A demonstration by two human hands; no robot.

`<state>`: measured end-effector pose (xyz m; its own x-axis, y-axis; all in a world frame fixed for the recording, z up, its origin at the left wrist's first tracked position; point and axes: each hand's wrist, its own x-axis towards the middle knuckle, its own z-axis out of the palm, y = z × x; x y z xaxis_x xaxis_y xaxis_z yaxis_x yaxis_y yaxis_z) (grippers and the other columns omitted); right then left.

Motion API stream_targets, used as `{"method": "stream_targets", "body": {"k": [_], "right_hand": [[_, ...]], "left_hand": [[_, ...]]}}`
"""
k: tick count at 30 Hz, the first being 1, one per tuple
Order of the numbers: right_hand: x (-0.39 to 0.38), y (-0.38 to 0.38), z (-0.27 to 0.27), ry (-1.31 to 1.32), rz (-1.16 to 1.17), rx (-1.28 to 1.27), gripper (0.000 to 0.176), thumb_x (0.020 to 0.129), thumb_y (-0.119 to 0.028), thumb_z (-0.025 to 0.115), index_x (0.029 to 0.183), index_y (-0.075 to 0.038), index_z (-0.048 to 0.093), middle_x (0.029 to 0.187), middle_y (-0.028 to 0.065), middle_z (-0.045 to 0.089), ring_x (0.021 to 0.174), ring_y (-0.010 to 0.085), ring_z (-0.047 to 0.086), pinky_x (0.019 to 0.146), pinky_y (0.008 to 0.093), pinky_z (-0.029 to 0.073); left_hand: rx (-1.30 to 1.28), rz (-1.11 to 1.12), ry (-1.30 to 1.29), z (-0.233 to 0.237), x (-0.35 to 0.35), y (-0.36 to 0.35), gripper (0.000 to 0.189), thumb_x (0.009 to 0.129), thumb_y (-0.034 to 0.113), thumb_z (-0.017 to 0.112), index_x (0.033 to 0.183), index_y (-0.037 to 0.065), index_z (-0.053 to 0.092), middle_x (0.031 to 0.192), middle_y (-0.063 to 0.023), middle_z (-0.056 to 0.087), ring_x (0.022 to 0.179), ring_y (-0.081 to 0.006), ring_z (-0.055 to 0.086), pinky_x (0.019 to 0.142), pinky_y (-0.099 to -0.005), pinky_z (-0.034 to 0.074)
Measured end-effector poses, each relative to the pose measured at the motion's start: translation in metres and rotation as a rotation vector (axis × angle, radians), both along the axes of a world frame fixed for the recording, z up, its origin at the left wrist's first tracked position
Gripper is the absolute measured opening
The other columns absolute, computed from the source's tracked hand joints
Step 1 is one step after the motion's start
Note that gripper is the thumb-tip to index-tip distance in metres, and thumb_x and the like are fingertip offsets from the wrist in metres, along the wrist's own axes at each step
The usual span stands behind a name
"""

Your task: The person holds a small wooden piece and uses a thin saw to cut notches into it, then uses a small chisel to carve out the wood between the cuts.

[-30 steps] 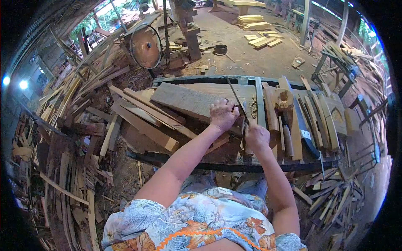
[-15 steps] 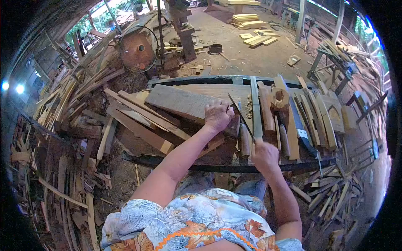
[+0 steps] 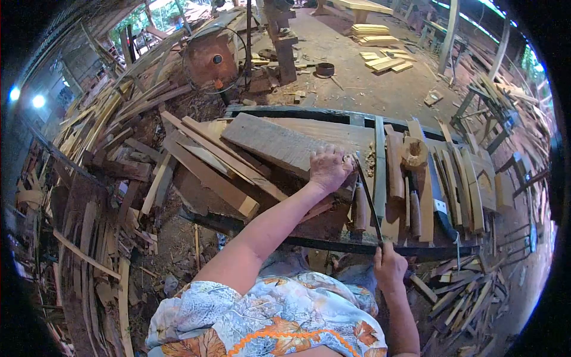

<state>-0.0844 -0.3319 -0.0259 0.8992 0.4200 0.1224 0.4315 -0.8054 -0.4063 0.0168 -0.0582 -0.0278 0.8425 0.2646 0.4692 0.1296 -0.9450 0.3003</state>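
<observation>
My left hand [image 3: 329, 168] presses down on the near end of a thick grey wooden plank [image 3: 279, 143] lying on the workbench [image 3: 333, 244]. My right hand [image 3: 389, 266] is closed around the handle end of a long thin dark metal file [image 3: 369, 199]. The file runs diagonally up from that hand to the plank end beside my left hand. A small heap of wood shavings [image 3: 370, 154] lies just right of the file's tip.
Wooden slats [image 3: 458, 178], a round carved wooden piece [image 3: 414, 152] and a knife with a pale handle [image 3: 439, 196] lie on the bench's right side. Scrap planks [image 3: 202, 160] pile up at left. A circular saw blade [image 3: 215, 59] stands behind.
My right hand has drawn the file back toward my body, from over the bench to below its front edge. My left hand stays on the plank.
</observation>
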Motion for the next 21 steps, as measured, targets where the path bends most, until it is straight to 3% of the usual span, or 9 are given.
{"method": "stream_targets", "body": {"k": [3, 7, 12, 21], "right_hand": [[0.002, 0.005, 0.010, 0.026, -0.014, -0.061, 0.015, 0.087, -0.020, 0.054, 0.091, -0.006, 0.055, 0.063, 0.0190, 0.060, 0.062, 0.0394, 0.061, 0.057, 0.0490, 0.047], [0.065, 0.064, 0.021, -0.110, 0.046, 0.043, 0.017, 0.087, -0.021, 0.052, 0.087, -0.005, 0.056, 0.070, 0.0216, 0.063, 0.069, 0.0382, 0.064, 0.063, 0.0488, 0.049], [0.105, 0.114, 0.013, -0.091, 0.012, 0.018, 0.022, 0.088, -0.026, 0.050, 0.085, -0.004, 0.056, 0.077, 0.0229, 0.063, 0.076, 0.0398, 0.062, 0.066, 0.0478, 0.048], [0.005, 0.010, -0.003, -0.023, 0.020, 0.024, 0.016, 0.086, -0.020, 0.054, 0.094, -0.005, 0.055, 0.067, 0.0200, 0.061, 0.067, 0.0399, 0.062, 0.060, 0.0493, 0.047]], "left_hand": [[0.004, -0.040, -0.029, 0.000, 0.000, 0.000, 0.032, 0.079, 0.037, 0.053, 0.092, 0.009, 0.060, 0.097, -0.0133, 0.057, 0.093, -0.0321, 0.054, 0.080, -0.0488, 0.041], [0.023, -0.037, -0.004, -0.002, 0.001, 0.002, 0.029, 0.080, 0.036, 0.054, 0.091, 0.011, 0.060, 0.096, -0.0124, 0.057, 0.092, -0.0320, 0.054, 0.079, -0.0481, 0.041], [0.026, -0.015, -0.009, 0.002, -0.001, -0.001, 0.028, 0.079, 0.037, 0.054, 0.089, 0.011, 0.061, 0.096, -0.0120, 0.058, 0.093, -0.0306, 0.055, 0.080, -0.0486, 0.041], [-0.013, -0.019, 0.040, 0.003, 0.000, -0.003, 0.031, 0.079, 0.038, 0.053, 0.093, 0.011, 0.060, 0.100, -0.0115, 0.057, 0.095, -0.0307, 0.054, 0.081, -0.0475, 0.041]]}}
